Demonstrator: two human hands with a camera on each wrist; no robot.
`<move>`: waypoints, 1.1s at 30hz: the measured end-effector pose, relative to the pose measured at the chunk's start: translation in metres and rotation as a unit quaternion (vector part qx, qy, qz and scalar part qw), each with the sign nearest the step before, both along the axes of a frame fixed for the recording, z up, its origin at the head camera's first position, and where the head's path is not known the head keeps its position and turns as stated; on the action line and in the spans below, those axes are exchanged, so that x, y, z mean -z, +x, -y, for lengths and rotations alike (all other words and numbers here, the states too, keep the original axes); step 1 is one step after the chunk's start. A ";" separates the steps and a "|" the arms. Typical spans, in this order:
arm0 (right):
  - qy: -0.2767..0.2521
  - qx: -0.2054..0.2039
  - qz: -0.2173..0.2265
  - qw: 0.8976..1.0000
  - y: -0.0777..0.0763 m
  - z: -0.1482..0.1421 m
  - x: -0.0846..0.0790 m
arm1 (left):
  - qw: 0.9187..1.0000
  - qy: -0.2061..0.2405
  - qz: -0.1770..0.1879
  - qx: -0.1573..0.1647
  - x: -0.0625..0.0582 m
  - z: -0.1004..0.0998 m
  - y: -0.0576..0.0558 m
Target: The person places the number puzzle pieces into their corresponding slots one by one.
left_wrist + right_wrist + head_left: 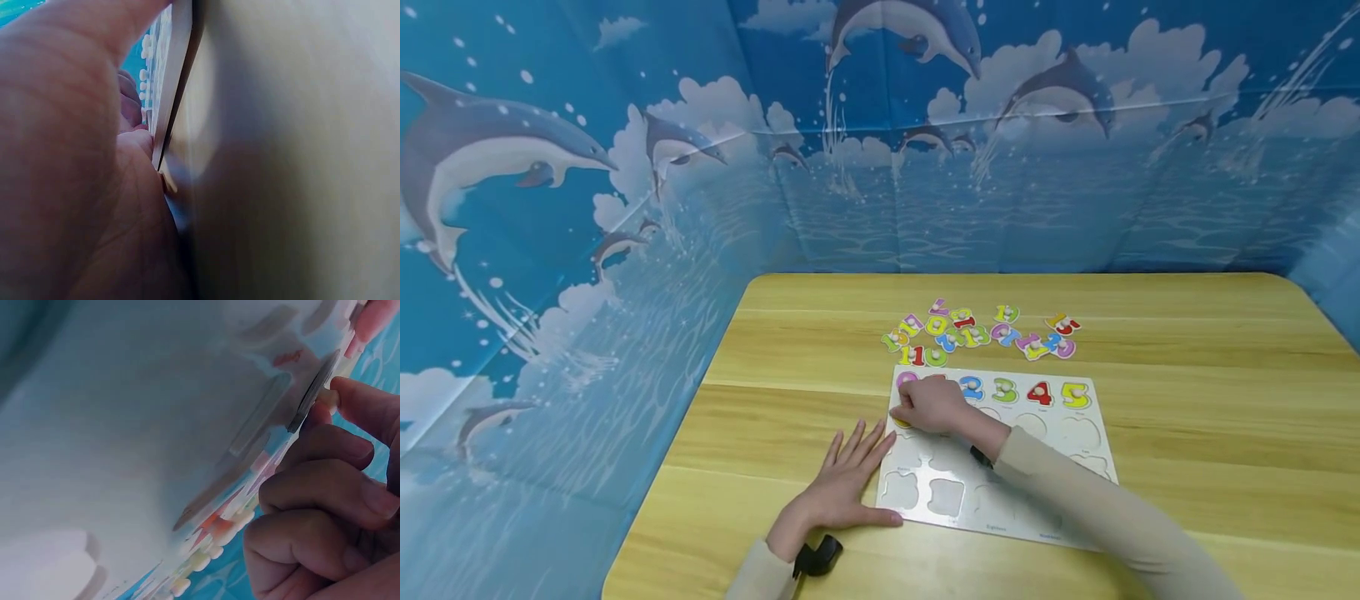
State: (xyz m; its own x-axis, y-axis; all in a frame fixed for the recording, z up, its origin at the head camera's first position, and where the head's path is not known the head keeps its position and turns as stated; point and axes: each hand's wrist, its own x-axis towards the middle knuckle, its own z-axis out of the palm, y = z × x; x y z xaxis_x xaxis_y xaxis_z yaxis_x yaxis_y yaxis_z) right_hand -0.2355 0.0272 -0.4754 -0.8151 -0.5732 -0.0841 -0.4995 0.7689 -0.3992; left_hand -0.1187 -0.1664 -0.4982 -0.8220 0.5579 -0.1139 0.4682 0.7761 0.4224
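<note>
Head view: right hand (934,404) pinching a flat yellow, pale-knobbed piece (902,423) at the white rectangular puzzle board's (951,462) ten o'clock; left hand (841,492), grip wide, touches its nine o'clock edge!

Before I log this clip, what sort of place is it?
Probably a curtained-off play or filming corner: a dolphin-print curtain hangs behind and left of a wood-look table, with a number puzzle board on it.
</note>
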 end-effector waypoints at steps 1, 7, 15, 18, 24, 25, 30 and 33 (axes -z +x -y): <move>0.002 0.002 -0.003 1.000 0.001 0.001 -0.001 | 1.000 -0.001 0.000 0.001 0.000 0.000 0.000; 0.015 0.002 -0.003 1.000 0.003 0.003 -0.006 | 1.000 -0.005 0.003 -0.001 0.001 0.000 0.000; 0.021 -0.014 0.018 1.000 -0.003 0.002 -0.009 | 1.000 -0.003 0.003 0.000 -0.001 0.000 0.000; 0.022 -0.024 0.030 0.999 -0.006 0.001 -0.010 | 1.000 -0.005 0.004 -0.001 -0.001 -0.001 0.000; 0.024 -0.035 0.035 0.998 -0.008 0.000 -0.008 | 1.000 -0.006 0.003 -0.001 -0.001 -0.002 0.001; 0.025 -0.036 0.033 0.998 -0.009 -0.001 -0.008 | 1.000 -0.005 0.002 0.000 0.000 -0.002 0.000; 0.040 -0.047 0.021 0.998 -0.013 -0.003 -0.009 | 1.000 0.001 0.000 0.004 0.001 -0.002 -0.001; 0.035 -0.060 0.029 0.997 -0.019 -0.006 -0.015 | 1.000 0.006 0.001 0.003 0.002 -0.002 0.000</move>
